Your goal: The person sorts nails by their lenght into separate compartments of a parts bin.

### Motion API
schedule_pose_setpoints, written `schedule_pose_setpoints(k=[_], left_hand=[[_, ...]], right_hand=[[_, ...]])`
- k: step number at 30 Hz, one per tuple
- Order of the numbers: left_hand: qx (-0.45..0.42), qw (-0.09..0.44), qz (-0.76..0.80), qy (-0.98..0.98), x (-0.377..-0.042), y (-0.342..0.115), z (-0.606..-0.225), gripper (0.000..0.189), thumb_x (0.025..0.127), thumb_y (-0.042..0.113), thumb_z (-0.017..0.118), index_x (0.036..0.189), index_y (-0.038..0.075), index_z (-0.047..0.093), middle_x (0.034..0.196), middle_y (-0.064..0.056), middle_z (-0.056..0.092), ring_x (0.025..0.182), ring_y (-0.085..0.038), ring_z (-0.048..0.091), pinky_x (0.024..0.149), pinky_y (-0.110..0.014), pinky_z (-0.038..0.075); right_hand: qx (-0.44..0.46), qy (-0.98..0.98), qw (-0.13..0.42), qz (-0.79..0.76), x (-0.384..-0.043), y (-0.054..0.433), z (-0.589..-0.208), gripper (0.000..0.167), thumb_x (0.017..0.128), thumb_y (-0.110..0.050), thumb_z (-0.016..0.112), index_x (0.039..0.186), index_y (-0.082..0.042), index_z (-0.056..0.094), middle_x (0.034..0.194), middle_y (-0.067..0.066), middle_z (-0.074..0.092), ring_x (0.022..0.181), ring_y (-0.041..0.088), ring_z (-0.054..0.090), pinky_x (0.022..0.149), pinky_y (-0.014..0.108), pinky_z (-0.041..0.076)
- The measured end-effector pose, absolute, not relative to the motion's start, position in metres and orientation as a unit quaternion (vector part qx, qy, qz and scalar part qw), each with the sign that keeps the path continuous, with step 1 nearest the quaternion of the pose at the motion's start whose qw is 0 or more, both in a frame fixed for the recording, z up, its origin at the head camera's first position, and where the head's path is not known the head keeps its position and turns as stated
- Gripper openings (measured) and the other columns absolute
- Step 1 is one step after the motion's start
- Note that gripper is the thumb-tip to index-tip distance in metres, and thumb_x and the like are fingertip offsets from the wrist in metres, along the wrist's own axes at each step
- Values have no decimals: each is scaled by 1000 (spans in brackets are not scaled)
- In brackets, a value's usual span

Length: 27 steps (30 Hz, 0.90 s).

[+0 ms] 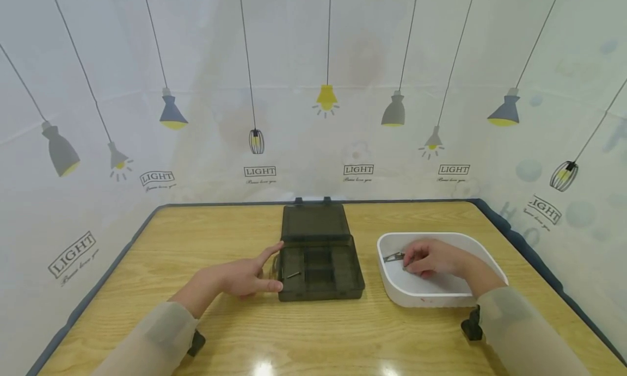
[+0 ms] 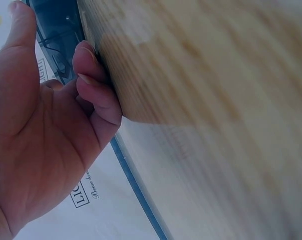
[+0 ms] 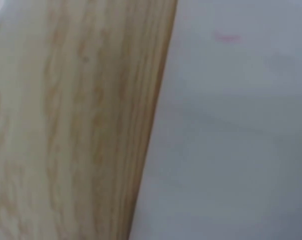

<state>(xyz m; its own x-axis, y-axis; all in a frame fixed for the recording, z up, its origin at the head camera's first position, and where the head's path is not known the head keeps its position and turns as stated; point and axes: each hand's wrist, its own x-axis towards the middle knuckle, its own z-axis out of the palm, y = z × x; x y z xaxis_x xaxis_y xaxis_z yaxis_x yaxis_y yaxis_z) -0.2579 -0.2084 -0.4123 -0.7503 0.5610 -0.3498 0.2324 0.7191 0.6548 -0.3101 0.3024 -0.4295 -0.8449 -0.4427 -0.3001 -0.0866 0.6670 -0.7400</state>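
Note:
A dark see-through plastic box (image 1: 320,272) lies on the table with its lid (image 1: 315,221) tipped back. One thin metal pin or screw (image 1: 293,275) sits in its left compartment. My left hand (image 1: 240,277) rests at the box's left side, thumb at the front corner and index finger stretched to the back corner; the left wrist view shows its other fingers bent. Inside a white tray (image 1: 401,299), my right hand (image 1: 436,258) has its fingers and thumb drawn together around a small metal piece, mostly hidden. Several metal pieces (image 1: 393,257) lie beside its fingertips.
The wooden table (image 1: 235,332) runs back to a white cloth backdrop (image 1: 294,55) printed with lamps. Low walls surround the tray, which stands to the right of the box. In the right wrist view, only the table and the tray's outer wall (image 3: 231,140) show.

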Motion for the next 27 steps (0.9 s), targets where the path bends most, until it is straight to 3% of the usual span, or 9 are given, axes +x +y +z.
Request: schedule_pose_setpoints(k=[21,27], left_hand=[[227,273,303,884,-259,-209,-414,110,105,57,71,178,32,-7,68,-5,61,56,-18,53,68,-37,50],[226,275,307,882,-259,-209,-413,110,105,57,71,178,32,-8,67,-5,60,55,-18,52,67,-36,49]], right_hand=[[-162,895,233,-343,-308,300,-422,15,104,-26,79,108,-13,75,85,0,61,75,17,56,69,28,45],[-167,898,212,-348,-301,302,-417,16,104,-29,78,111,-14,76,93,3,64,79,19,58,70,29,47]])
